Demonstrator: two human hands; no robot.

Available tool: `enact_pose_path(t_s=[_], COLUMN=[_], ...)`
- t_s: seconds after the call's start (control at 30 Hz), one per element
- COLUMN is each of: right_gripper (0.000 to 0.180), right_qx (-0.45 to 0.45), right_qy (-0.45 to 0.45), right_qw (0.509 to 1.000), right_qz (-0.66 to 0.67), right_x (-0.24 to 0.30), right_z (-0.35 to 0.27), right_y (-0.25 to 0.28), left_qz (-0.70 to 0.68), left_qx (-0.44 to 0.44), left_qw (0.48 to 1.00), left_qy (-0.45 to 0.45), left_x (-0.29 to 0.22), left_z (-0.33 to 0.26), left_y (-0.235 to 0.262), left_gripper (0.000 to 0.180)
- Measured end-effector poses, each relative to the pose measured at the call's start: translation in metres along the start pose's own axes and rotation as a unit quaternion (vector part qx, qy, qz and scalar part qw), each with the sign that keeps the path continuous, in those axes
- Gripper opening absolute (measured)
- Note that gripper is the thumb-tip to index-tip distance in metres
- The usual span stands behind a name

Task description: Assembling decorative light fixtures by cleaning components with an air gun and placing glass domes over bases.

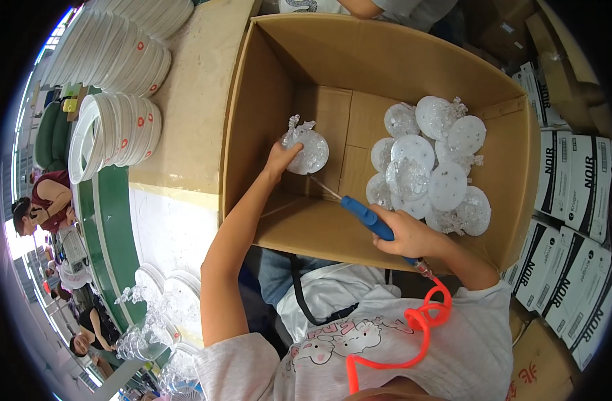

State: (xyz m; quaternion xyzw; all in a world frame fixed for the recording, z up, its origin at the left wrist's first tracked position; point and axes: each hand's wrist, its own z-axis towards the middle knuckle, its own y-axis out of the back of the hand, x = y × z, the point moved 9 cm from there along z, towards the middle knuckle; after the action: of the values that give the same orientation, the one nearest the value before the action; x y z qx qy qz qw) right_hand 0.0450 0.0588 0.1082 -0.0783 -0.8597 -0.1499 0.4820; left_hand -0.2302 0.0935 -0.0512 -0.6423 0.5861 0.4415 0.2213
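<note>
Over the left part of an open cardboard box (399,50), my left hand (279,160) grips a round translucent white disc (313,152) by its edge. Crumpled clear plastic sticks out behind the disc. My right hand (413,235) is closed around a blue air blow gun (361,212). Its thin metal nozzle (326,188) points at the disc's lower edge; whether it touches, I cannot tell. From the gun's rear end a red-orange air hose (423,337) loops across my shirt. Several similar discs (446,186) with clear plastic lie heaped in the box's right side.
To the left, a table (185,127) carries tall stacks of white rings (122,127). Nearer on it are more plastic-covered white discs (179,287). White and black cartons (577,194) are stacked at right. Another person's arm (363,7) shows beyond the box; other people sit far left.
</note>
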Motion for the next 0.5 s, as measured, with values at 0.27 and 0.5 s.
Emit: enact_pose_path(t_s=[0.27,0.5], right_gripper=[0.046,0.039], right_qx=[-0.023,-0.072], right_qy=[0.006,-0.024], right_qw=[0.999,0.996], right_qz=[-0.038,-0.055], right_x=[0.000,-0.017], right_z=[-0.002,-0.001], right_y=[0.002,0.017], left_qz=[0.018,0.023], left_qx=[-0.039,-0.023], left_qw=[0.998,0.999], left_qy=[-0.039,-0.003], left_x=[-0.021,-0.012], left_z=[-0.011,-0.003], left_y=[0.000,0.002], left_gripper=[0.049,0.049])
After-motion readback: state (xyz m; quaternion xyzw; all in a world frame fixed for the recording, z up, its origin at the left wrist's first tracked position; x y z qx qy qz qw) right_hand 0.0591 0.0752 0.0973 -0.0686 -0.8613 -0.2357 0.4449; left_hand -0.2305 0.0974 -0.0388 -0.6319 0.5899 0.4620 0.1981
